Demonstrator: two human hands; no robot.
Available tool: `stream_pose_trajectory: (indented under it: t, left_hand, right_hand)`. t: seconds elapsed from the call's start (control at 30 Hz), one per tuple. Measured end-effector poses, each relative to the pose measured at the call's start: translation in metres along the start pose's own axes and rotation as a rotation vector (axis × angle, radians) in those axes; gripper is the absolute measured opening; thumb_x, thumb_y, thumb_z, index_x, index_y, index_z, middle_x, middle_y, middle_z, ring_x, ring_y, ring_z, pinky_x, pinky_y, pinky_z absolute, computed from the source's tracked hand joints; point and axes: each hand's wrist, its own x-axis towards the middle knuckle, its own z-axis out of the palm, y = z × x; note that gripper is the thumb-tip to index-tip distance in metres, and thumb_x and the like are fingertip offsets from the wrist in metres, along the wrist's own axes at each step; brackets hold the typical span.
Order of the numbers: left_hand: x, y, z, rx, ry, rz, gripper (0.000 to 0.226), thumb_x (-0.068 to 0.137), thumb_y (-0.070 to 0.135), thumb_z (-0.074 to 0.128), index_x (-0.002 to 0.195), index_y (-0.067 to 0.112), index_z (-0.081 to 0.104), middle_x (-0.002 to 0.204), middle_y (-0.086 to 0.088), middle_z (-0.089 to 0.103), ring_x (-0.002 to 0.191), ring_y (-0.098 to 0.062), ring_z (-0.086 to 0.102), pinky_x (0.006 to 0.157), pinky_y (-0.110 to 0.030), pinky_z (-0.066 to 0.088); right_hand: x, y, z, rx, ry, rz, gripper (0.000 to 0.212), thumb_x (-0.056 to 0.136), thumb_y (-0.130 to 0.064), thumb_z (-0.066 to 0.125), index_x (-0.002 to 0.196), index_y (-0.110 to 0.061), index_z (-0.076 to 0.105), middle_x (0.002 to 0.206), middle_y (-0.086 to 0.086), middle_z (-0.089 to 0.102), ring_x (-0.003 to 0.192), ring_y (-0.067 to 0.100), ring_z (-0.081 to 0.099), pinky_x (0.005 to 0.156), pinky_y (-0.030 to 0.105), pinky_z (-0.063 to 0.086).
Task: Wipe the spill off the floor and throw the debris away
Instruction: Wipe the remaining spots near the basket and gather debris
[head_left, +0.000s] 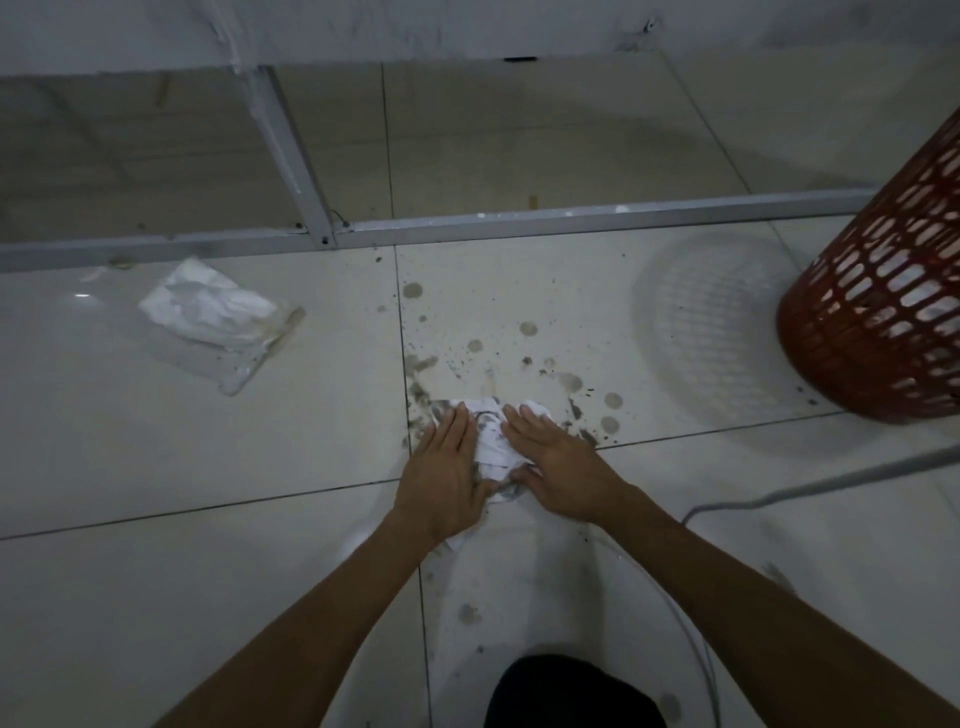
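A white tissue wad (492, 441), stained dark, lies on the pale tiled floor (156, 467). My left hand (447, 467) presses flat on its left side and my right hand (556, 462) presses flat on its right side, fingers pointing away from me. Dark spill spots and specks (524, 358) spread over the tile beyond and to the right of the tissue. More dark spots (467, 613) mark the floor nearer to me. A red mesh waste basket (883, 291) stands at the right edge.
A plastic pack of white tissues (213, 317) lies on the floor at the left. A metal floor rail (519, 223) runs across behind the spill. A grey cable (810, 483) crosses the floor at the right. My dark-clothed knee (566, 696) is at the bottom.
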Motion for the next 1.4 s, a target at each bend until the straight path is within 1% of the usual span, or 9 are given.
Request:
stream_pose_trajectory:
  t: [0.23,0.37,0.53,0.63,0.73,0.9,1.0,1.17,1.4]
  left_hand:
    - [-0.025,0.01,0.01,0.034,0.002,0.014,0.066,0.096,0.04,0.029,0.146,0.007,0.001,0.157,-0.011,0.003,0.146,-0.02,-0.002,0.119,-0.032,0.004]
    - [-0.021,0.019,-0.001,-0.023,0.057,-0.003,0.071,0.091,0.037,0.048,0.146,0.008,0.012,0.156,-0.01,0.018,0.144,-0.021,0.014,0.119,-0.03,0.011]
    - [-0.02,0.021,-0.003,-0.05,0.111,-0.019,0.066,0.09,0.027,0.051,0.145,0.012,0.019,0.153,-0.008,0.026,0.137,-0.023,0.028,0.113,-0.033,0.028]
    - [-0.015,0.019,-0.01,-0.072,0.152,0.004,0.05,0.084,0.014,0.055,0.132,0.008,0.045,0.138,-0.013,0.047,0.122,-0.029,0.043,0.102,-0.035,0.037]
    - [-0.004,0.018,-0.014,-0.126,0.197,-0.02,0.03,0.081,0.007,0.053,0.109,0.006,0.064,0.115,-0.013,0.06,0.106,-0.028,0.049,0.089,-0.034,0.042]
    - [0.017,0.014,-0.019,-0.255,0.138,-0.149,0.023,0.088,0.008,0.053,0.106,0.0,0.066,0.11,-0.018,0.06,0.101,-0.027,0.055,0.087,-0.027,0.041]
    - [0.012,0.011,-0.031,-0.375,0.142,-0.053,0.02,0.08,-0.001,0.061,0.097,-0.003,0.07,0.1,-0.023,0.066,0.09,-0.031,0.061,0.08,-0.03,0.043]
    - [-0.011,-0.011,-0.036,-0.487,0.382,-0.171,0.03,0.078,-0.008,0.054,0.105,-0.003,0.066,0.103,-0.022,0.067,0.093,-0.032,0.063,0.089,-0.033,0.048]
    - [-0.023,-0.051,-0.039,-0.413,0.439,-0.251,0.037,0.079,-0.009,0.055,0.113,0.001,0.063,0.108,-0.018,0.063,0.097,-0.033,0.058,0.091,-0.038,0.048]
  right_hand:
    - [-0.011,-0.009,0.009,0.002,0.015,-0.003,0.05,0.096,-0.017,0.046,0.142,-0.002,0.031,0.153,0.017,0.023,0.143,0.032,0.017,0.115,0.032,0.0]
    - [-0.011,-0.021,0.01,-0.032,0.011,0.04,0.057,0.095,-0.016,0.043,0.146,-0.004,0.018,0.156,0.016,0.011,0.145,0.028,0.008,0.115,0.028,-0.006]
    - [-0.018,-0.066,0.021,0.052,0.055,0.537,0.084,0.091,-0.03,0.047,0.145,-0.004,-0.012,0.152,0.026,-0.021,0.141,0.04,-0.019,0.116,0.047,-0.008]
    - [-0.012,-0.082,0.024,0.254,-0.002,0.656,0.09,0.091,-0.028,0.048,0.142,0.001,-0.019,0.148,0.03,-0.026,0.139,0.042,-0.023,0.115,0.047,-0.007]
    - [-0.003,-0.083,0.023,0.302,0.014,0.653,0.086,0.092,-0.024,0.046,0.141,0.006,-0.019,0.149,0.03,-0.024,0.138,0.043,-0.022,0.115,0.047,-0.008]
    - [0.0,-0.079,0.024,0.281,0.019,0.587,0.088,0.091,-0.027,0.047,0.142,0.004,-0.017,0.149,0.031,-0.022,0.138,0.043,-0.022,0.115,0.049,-0.008]
    - [0.001,-0.081,0.03,0.299,0.076,0.584,0.087,0.091,-0.035,0.047,0.146,-0.008,-0.015,0.15,0.028,-0.023,0.139,0.042,-0.024,0.114,0.048,-0.009]
    - [0.022,-0.09,0.042,0.177,0.119,0.626,0.069,0.097,-0.035,0.039,0.148,-0.023,-0.005,0.148,0.032,-0.024,0.138,0.044,-0.024,0.114,0.049,-0.011]
    - [0.049,-0.092,0.047,-0.01,0.135,0.604,0.063,0.097,-0.025,0.033,0.146,0.001,0.004,0.15,0.036,-0.009,0.14,0.048,-0.008,0.115,0.051,-0.006]
